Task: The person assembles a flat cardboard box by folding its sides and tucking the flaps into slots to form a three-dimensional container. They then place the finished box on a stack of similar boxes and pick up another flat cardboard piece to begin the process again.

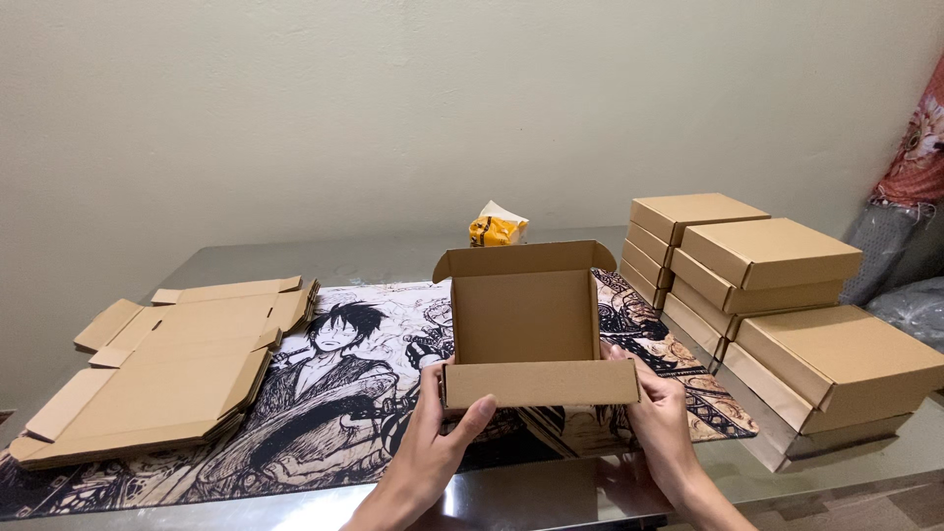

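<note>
On the table (551, 497) lies a printed mat (334, 393). Above its near middle sits the open box (536, 339) — left hand (433, 447) at 1 front corner, right hand (659, 418) at the other. Flat blanks (167, 369) lie stacked left; closed boxes (777, 305) stacked right; a small packet (497, 228) far behind.

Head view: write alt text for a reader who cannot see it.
Two bare hands, left hand and right hand, hold an open cardboard box above a printed desk mat. Flat box blanks lie stacked left; closed boxes are stacked right.
</note>
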